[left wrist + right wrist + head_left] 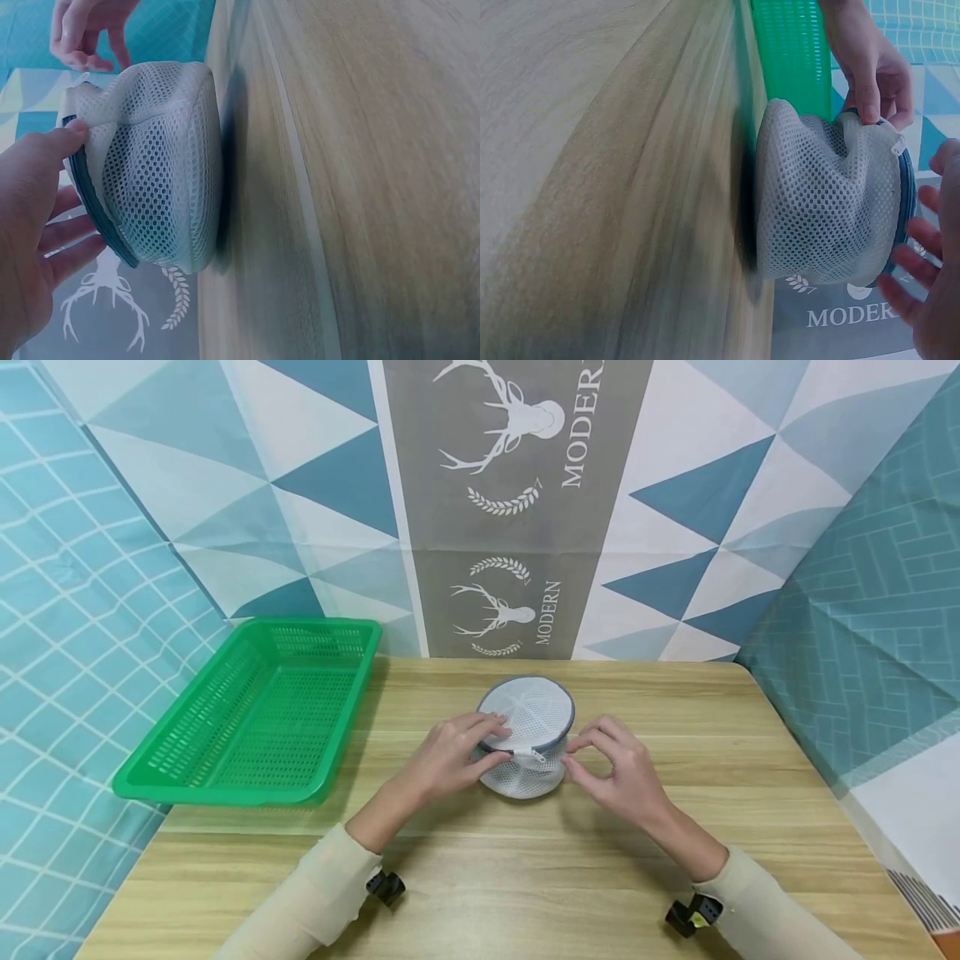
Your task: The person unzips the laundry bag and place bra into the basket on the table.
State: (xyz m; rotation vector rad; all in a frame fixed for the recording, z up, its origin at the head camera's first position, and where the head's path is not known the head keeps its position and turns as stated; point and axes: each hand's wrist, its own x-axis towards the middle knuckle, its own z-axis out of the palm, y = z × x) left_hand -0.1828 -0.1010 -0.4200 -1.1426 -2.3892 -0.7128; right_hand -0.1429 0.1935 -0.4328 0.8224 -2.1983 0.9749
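Observation:
A round white mesh bag [525, 777] with a dark blue-grey zipper rim stands on the wooden table. My left hand [457, 752] pinches the rim at its front left, thumb outside and fingers over the top, as the left wrist view also shows [37, 217]. The zipper pull [538, 756] lies at the front of the rim, seen too in the right wrist view [899, 145]. My right hand [626, 768] is at the bag's right side with fingers bent loosely; in the right wrist view its fingers [919, 262] are spread beside the rim, holding nothing.
A green plastic basket [247, 718] stands at the table's left, near the back edge. Patterned sheets [330, 485] hang behind the table and at both sides. The wooden table top [525, 893] extends in front of the bag. Each wrist wears a small black camera.

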